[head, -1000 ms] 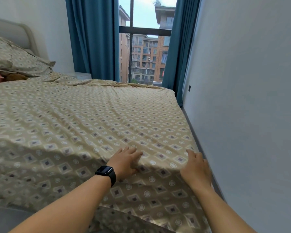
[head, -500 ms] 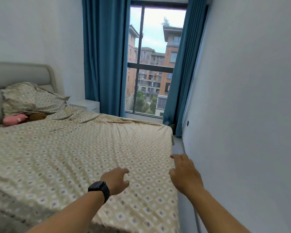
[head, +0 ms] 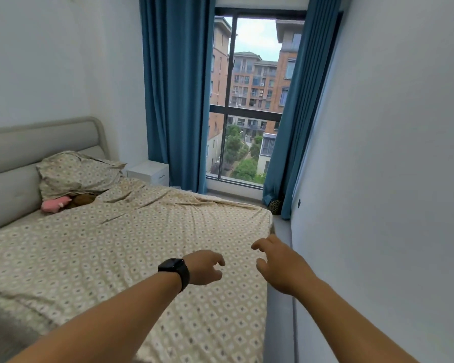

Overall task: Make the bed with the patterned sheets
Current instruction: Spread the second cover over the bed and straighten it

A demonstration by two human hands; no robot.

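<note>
A beige patterned sheet (head: 121,247) covers the bed, with wrinkles near its far end by the pillow. A matching patterned pillow (head: 76,172) leans against the grey headboard (head: 16,153). My left hand (head: 203,267), a black watch on its wrist, hovers above the sheet near the bed's right edge, fingers loosely curled and holding nothing. My right hand (head: 281,263) is raised over the bed's right edge, fingers relaxed and empty. Neither hand touches the sheet.
A pink soft toy (head: 54,205) and a brown thing lie under the pillow. A white nightstand (head: 148,172) stands by the blue curtains (head: 176,100) and the window (head: 247,100). A narrow grey gap (head: 279,297) separates the bed from the right wall (head: 391,179).
Both hands have lifted off the sheet's near corner and now hang in the air. The view has risen from the bed's foot toward the window and headboard.
</note>
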